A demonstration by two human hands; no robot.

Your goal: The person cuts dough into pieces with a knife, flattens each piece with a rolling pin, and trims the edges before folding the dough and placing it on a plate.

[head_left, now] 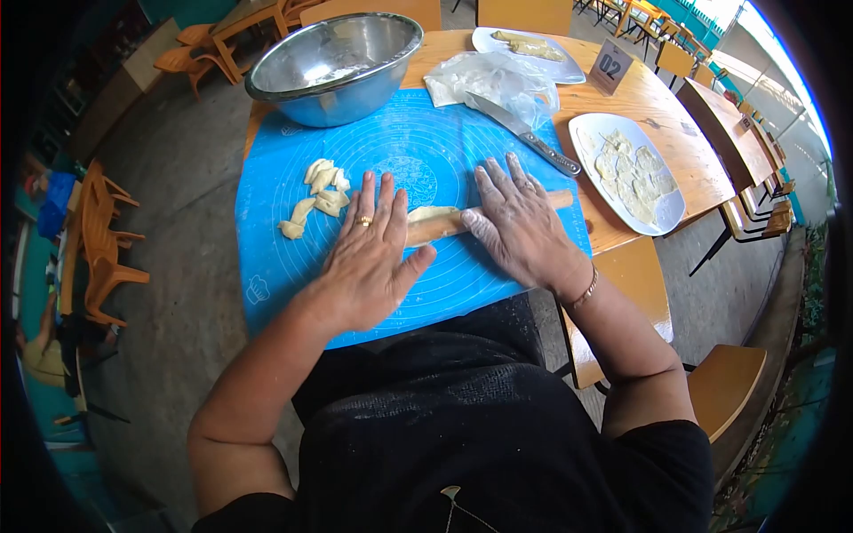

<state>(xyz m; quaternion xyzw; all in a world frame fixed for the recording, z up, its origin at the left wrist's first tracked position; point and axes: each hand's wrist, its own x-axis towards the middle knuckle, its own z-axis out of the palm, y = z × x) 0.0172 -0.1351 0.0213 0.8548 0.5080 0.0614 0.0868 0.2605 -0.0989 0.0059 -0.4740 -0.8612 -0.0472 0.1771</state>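
A wooden rolling pin (437, 230) lies across the blue baking mat, with a piece of pale dough (432, 213) partly under it. My left hand (371, 253) rests flat over the pin's left part, fingers stretched forward. On the right part of the pin lies my right hand (517, 222), palm down with its fingers spread and dusted with flour. Several cut dough pieces (326, 188) sit on the mat to the left of my left hand. Both hands hide parts of the pin and possibly some dough.
A large steel bowl (342, 102) stands at the mat's back left. Behind my right hand are a plastic bag (498, 80) and a knife (533, 142). Flat dough rounds lie on a white plate (668, 213) at right; another plate (569, 75) and a number card (611, 67) stand behind.
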